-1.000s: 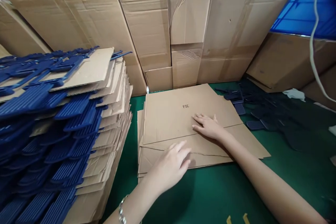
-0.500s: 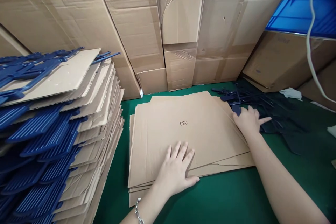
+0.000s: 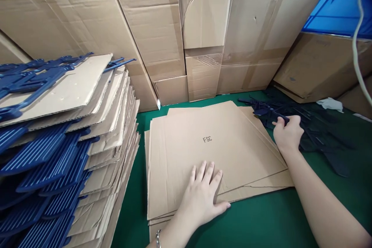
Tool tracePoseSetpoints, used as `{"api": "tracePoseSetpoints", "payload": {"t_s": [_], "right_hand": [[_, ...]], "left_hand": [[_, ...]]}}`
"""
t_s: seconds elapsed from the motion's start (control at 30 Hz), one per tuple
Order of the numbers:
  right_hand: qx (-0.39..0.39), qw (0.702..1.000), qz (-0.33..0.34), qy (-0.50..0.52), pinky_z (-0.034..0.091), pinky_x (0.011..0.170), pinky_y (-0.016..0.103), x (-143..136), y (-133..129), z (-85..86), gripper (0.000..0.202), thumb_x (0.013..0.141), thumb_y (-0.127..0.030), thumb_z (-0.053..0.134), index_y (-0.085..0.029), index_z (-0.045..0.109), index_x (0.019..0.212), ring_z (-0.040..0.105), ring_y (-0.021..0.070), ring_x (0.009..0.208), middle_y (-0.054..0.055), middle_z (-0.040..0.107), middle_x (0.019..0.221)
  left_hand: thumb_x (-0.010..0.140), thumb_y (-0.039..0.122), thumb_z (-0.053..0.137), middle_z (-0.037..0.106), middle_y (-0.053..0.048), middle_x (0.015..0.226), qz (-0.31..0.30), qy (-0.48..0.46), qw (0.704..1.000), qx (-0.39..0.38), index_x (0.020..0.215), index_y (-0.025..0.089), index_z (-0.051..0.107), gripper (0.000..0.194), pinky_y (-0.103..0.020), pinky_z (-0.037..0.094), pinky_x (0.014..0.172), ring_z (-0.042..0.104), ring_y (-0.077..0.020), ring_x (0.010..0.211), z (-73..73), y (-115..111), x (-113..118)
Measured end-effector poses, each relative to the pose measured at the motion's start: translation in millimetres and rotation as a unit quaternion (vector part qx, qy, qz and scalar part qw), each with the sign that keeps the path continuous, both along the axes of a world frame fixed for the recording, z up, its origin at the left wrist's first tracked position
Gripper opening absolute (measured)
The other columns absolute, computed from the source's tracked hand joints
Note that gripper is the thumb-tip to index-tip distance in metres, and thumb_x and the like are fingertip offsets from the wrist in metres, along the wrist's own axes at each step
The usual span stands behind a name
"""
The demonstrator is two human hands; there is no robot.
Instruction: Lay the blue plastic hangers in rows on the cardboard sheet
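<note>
Lettering: reads "FSC", in dark capitals
Top cardboard sheet: bears that print near the middle
Box at right: shows a faint mark, too blurred to read

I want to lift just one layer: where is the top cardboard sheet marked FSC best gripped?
Probably the near edge of the FSC sheet, toward its right end, coming from the near side. It is thin and lies flat, so its edges suit a pinch best; there the cardboard beneath juts out, showing where layers part. The left hand lies spread on top.
</note>
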State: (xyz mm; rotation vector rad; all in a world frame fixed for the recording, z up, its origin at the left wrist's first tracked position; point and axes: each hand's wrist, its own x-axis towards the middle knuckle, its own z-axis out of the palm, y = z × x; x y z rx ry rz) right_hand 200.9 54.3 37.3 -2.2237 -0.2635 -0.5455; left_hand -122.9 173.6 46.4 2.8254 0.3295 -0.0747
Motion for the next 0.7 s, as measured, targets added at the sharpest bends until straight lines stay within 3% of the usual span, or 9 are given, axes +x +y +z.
{"api": "tracePoseSetpoints", "payload": {"t_s": [0.17,0.27,0.37,0.47,0.53,0.57,0.6,0.63,0.7], "right_hand": [[0.022,0.965,0.126,-0.227,0.044,0.050,0.020,-51,17,17.4,0.020,0.083,-0.030,0.044,-0.012,0.046,0.092,0.060,0.0147,0.069,0.007,0.060,0.099],[-0.030,0.928,0.246,-0.278,0.044,0.048,0.020,-95,32,20.7,0.018,0.083,-0.026,0.045,-0.013,0.049,0.095,0.060,0.0144,0.069,0.008,0.058,0.104],[-0.124,0.854,0.436,-0.254,0.047,0.078,0.027,-139,46,16.0,0.023,0.085,-0.019,0.038,-0.012,0.050,0.103,0.054,0.0183,0.100,0.009,0.051,0.115],[-0.152,0.774,0.590,-0.175,0.046,0.081,0.029,-173,55,12.2,0.024,0.082,-0.016,0.039,-0.010,0.053,0.101,0.050,0.0191,0.105,0.012,0.046,0.121],[-0.154,0.709,0.686,-0.054,0.044,0.085,0.025,-178,59,13.1,0.025,0.081,-0.022,0.046,-0.014,0.054,0.104,0.049,0.0155,0.106,0.008,0.047,0.121],[-0.147,0.697,0.702,-0.005,0.042,0.087,0.024,-174,60,14.3,0.025,0.082,-0.026,0.048,-0.017,0.056,0.103,0.048,0.0136,0.106,0.005,0.050,0.118],[-0.138,0.710,0.690,0.024,0.041,0.089,0.024,-164,62,15.5,0.023,0.083,-0.029,0.046,-0.019,0.058,0.100,0.048,0.0126,0.106,0.003,0.052,0.114],[-0.132,0.752,0.645,0.027,0.039,0.091,0.025,-148,62,16.7,0.024,0.085,-0.031,0.042,-0.020,0.060,0.097,0.047,0.0130,0.108,0.002,0.055,0.109],[-0.138,0.869,0.476,0.003,0.036,0.095,0.030,-107,62,18.7,0.029,0.084,-0.029,0.039,-0.018,0.060,0.100,0.046,0.0165,0.108,0.004,0.051,0.115]], "left_hand": [[0.076,0.069,0.024,0.009,0.002,0.143,-0.002,-0.011,1.000,-0.022,0.136,0.030,0.023,0.071,-0.051,0.013,0.106,0.006,-0.0240,0.132,3.0,0,-2],[0.084,0.057,0.024,0.011,0.002,0.143,0.033,-0.056,0.997,-0.047,0.139,0.026,0.009,0.065,-0.045,0.020,0.107,0.010,-0.0178,0.132,0.2,1,-6],[0.089,0.040,0.025,0.005,0.000,0.144,0.126,-0.157,0.979,-0.015,0.138,0.028,-0.001,0.057,-0.040,0.029,0.105,0.010,-0.0144,0.132,-5.5,4,-9],[0.088,0.036,0.030,0.000,-0.002,0.144,0.142,-0.199,0.968,0.061,0.138,0.030,0.003,0.057,-0.041,0.031,0.102,0.010,-0.0191,0.132,-9.3,8,-11],[0.087,0.040,0.030,0.005,-0.004,0.143,0.140,-0.175,0.971,0.083,0.139,0.028,0.006,0.058,-0.045,0.031,0.101,0.013,-0.0227,0.130,-9.4,12,-11],[0.087,0.043,0.029,0.009,-0.004,0.143,0.143,-0.149,0.975,0.080,0.139,0.027,0.009,0.058,-0.047,0.031,0.100,0.016,-0.0240,0.129,-8.6,13,-11],[0.087,0.045,0.028,0.014,-0.004,0.142,0.146,-0.121,0.979,0.074,0.139,0.026,0.013,0.057,-0.049,0.030,0.099,0.018,-0.0252,0.128,-7.4,14,-11],[0.086,0.047,0.028,0.018,-0.004,0.141,0.150,-0.094,0.982,0.067,0.138,0.026,0.018,0.057,-0.050,0.030,0.099,0.020,-0.0262,0.127,-5.8,14,-10],[0.085,0.045,0.030,0.023,-0.002,0.140,0.159,-0.062,0.983,0.061,0.134,0.027,0.030,0.052,-0.051,0.029,0.099,0.023,-0.0266,0.126,-2.3,15,-9]]}}
